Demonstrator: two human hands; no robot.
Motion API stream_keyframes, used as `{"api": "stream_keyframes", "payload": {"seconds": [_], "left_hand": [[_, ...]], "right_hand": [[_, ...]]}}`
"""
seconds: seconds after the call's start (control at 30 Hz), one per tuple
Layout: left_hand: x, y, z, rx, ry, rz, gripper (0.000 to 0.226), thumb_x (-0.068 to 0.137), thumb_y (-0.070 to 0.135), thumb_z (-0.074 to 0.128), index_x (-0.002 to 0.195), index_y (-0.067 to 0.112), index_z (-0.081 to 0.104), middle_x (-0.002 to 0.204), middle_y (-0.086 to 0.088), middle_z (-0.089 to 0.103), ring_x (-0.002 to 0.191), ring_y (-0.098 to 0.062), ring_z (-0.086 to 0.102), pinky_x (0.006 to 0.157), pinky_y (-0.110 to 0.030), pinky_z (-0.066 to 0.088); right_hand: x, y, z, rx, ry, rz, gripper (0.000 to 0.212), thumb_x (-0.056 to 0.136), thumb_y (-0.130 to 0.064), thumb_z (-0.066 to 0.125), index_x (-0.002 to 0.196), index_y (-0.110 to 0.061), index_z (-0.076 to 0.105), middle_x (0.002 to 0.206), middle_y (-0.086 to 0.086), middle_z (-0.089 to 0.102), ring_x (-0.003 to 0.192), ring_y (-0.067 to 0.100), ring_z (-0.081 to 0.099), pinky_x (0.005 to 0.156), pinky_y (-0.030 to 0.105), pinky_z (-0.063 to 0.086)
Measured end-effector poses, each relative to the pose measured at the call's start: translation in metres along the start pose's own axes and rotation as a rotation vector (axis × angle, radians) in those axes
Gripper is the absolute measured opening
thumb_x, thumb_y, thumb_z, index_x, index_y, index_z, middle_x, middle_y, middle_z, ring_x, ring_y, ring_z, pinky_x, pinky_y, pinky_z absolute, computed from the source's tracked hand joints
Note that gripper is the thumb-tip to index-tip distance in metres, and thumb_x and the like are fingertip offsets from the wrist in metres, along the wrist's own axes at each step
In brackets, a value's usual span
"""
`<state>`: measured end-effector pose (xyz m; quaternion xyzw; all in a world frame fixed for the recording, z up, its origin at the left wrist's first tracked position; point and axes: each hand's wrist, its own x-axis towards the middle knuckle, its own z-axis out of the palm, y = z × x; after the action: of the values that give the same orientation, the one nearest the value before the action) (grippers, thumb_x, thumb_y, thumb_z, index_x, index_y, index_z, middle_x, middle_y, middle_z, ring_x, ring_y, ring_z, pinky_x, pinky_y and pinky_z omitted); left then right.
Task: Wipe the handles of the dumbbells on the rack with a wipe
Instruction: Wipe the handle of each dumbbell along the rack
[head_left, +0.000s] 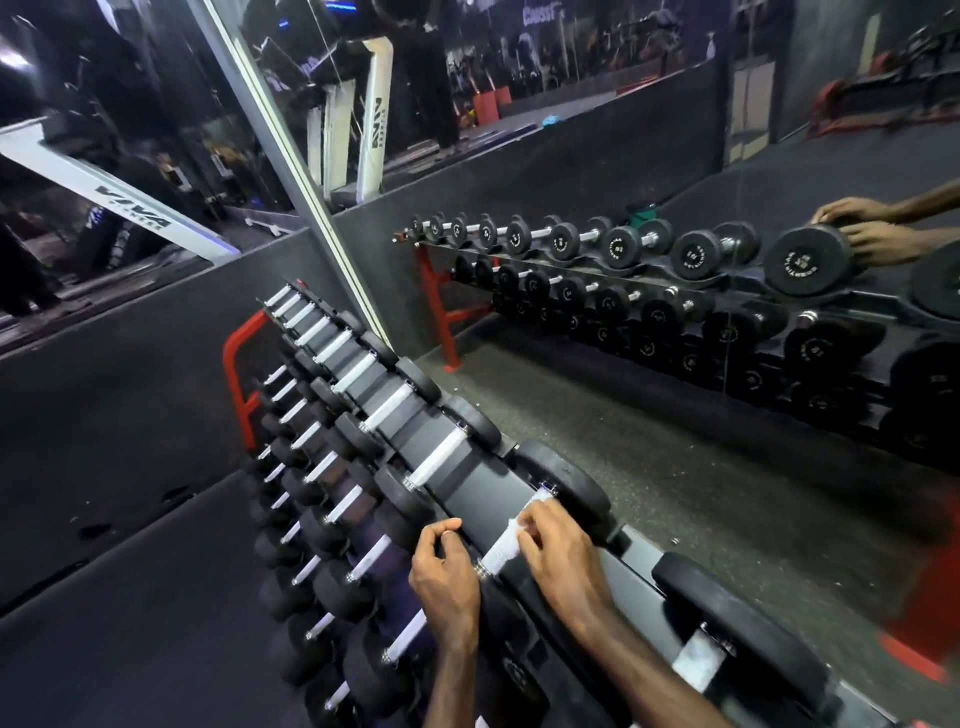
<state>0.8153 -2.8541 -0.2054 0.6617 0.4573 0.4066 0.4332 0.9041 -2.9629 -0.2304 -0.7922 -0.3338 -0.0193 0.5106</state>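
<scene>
The wipe lies over a dumbbell handle on the rack's top row, the right hand's curled fingers pressing it there. The left hand grips the near weight head, fingers curled over it, beside a mirror.

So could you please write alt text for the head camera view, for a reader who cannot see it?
A person's right hand presses a white wipe onto the handle of a dumbbell on the top row of a dumbbell rack, while the left hand holds that dumbbell's near end. A wall mirror behind reflects the rack and both hands.
</scene>
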Motion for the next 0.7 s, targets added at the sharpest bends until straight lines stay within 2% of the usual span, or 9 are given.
{"api": "stream_keyframes", "payload": {"seconds": [0.13, 0.23, 0.3, 0.37, 0.43, 0.5, 0.6, 0.7], "left_hand": [[0.0, 0.001, 0.0, -0.017, -0.001, 0.01, 0.028, 0.099, 0.002, 0.058, 0.093, 0.021, 0.078, 0.073, -0.004, 0.07, 0.066, -0.02, 0.059, 0.059, -0.012, 0.041], [-0.001, 0.002, 0.0, -0.028, 0.008, 0.001, 0.028, 0.098, 0.0, 0.059, 0.092, 0.018, 0.078, 0.073, -0.006, 0.07, 0.063, -0.017, 0.057, 0.058, -0.012, 0.041], [-0.001, 0.001, 0.0, -0.036, 0.007, 0.005, 0.029, 0.098, 0.0, 0.059, 0.093, 0.02, 0.079, 0.081, -0.002, 0.074, 0.072, -0.014, 0.062, 0.063, -0.015, 0.04], [0.002, -0.004, 0.0, -0.044, -0.002, -0.001, 0.03, 0.098, 0.001, 0.059, 0.092, 0.023, 0.079, 0.091, 0.0, 0.077, 0.082, -0.021, 0.065, 0.075, -0.024, 0.041], [0.006, -0.01, 0.002, -0.026, -0.006, -0.012, 0.031, 0.097, 0.004, 0.06, 0.091, 0.028, 0.078, 0.092, -0.001, 0.078, 0.087, -0.03, 0.066, 0.08, -0.037, 0.047], [0.008, -0.015, 0.004, 0.004, 0.0, -0.031, 0.03, 0.097, 0.007, 0.061, 0.09, 0.031, 0.077, 0.089, -0.003, 0.077, 0.087, -0.036, 0.067, 0.082, -0.045, 0.054], [0.01, -0.018, 0.003, -0.006, 0.002, -0.005, 0.024, 0.095, 0.02, 0.059, 0.09, 0.035, 0.077, 0.089, -0.001, 0.078, 0.088, -0.038, 0.069, 0.082, -0.048, 0.057], [0.01, -0.018, 0.002, -0.038, -0.013, 0.02, 0.026, 0.085, 0.035, 0.05, 0.089, 0.037, 0.076, 0.089, 0.0, 0.078, 0.088, -0.038, 0.069, 0.082, -0.047, 0.057]], "right_hand": [[0.008, 0.011, -0.002, -0.284, -0.063, -0.237, 0.018, 0.103, -0.036, 0.049, 0.094, -0.023, 0.058, 0.097, -0.005, 0.051, 0.086, 0.018, 0.057, 0.068, 0.035, 0.049], [0.018, 0.011, -0.001, -0.484, -0.057, -0.402, 0.006, 0.091, -0.024, 0.059, 0.085, -0.023, 0.06, 0.093, -0.003, 0.049, 0.083, 0.024, 0.056, 0.063, 0.038, 0.045], [0.019, 0.003, 0.002, -0.642, -0.106, -0.54, 0.011, 0.083, -0.028, 0.054, 0.084, -0.026, 0.065, 0.093, -0.004, 0.054, 0.085, 0.022, 0.058, 0.065, 0.036, 0.046], [0.018, -0.001, 0.004, -0.753, -0.183, -0.627, 0.018, 0.084, -0.029, 0.05, 0.087, -0.027, 0.067, 0.095, -0.004, 0.057, 0.087, 0.02, 0.058, 0.073, 0.035, 0.047], [0.028, 0.002, 0.001, -0.772, -0.236, -0.621, 0.018, 0.084, -0.028, 0.049, 0.087, -0.027, 0.066, 0.092, -0.005, 0.058, 0.087, 0.019, 0.06, 0.081, 0.036, 0.042], [0.039, 0.007, -0.004, -0.81, -0.309, -0.565, 0.01, 0.08, -0.027, 0.059, 0.088, -0.026, 0.067, 0.088, -0.004, 0.061, 0.086, 0.021, 0.064, 0.089, 0.036, 0.04], [0.035, 0.0, 0.003, -0.866, -0.518, -0.58, 0.025, 0.069, -0.034, 0.082, 0.089, -0.028, 0.07, 0.087, -0.005, 0.065, 0.086, 0.018, 0.067, 0.102, 0.04, 0.05], [0.037, -0.01, -0.001, -0.899, -0.576, -0.595, 0.027, 0.08, -0.027, 0.076, 0.106, -0.023, 0.069, 0.103, 0.002, 0.067, 0.1, 0.025, 0.067, 0.111, 0.043, 0.044]]}}
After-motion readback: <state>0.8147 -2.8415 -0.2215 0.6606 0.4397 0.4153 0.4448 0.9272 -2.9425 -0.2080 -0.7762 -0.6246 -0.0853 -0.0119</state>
